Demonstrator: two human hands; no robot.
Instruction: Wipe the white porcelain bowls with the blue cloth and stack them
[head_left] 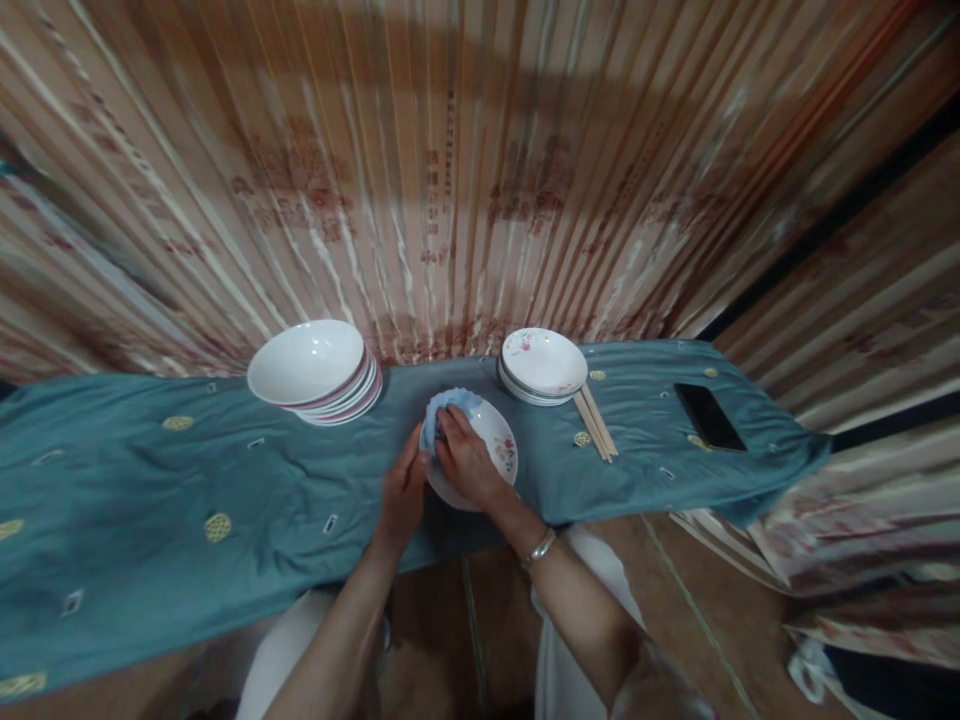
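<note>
A white plate [491, 432] with a small flower print lies near the front edge of the cloth-covered table. My left hand [405, 485] grips its left rim, thumb over the edge. A light blue cloth [457, 400] is bunched at the plate's upper left. My right hand [466, 455] presses this cloth onto the plate with bent fingers; part of the cloth is hidden under them.
A stack of white bowls [307, 365] stands at the back left. Flower-printed plates [544, 362] are stacked at the back right, with wooden chopsticks [595, 422] beside them. Farther right lies a black phone [709, 416]. A patterned curtain [465, 180] hangs behind the green tablecloth [150, 500].
</note>
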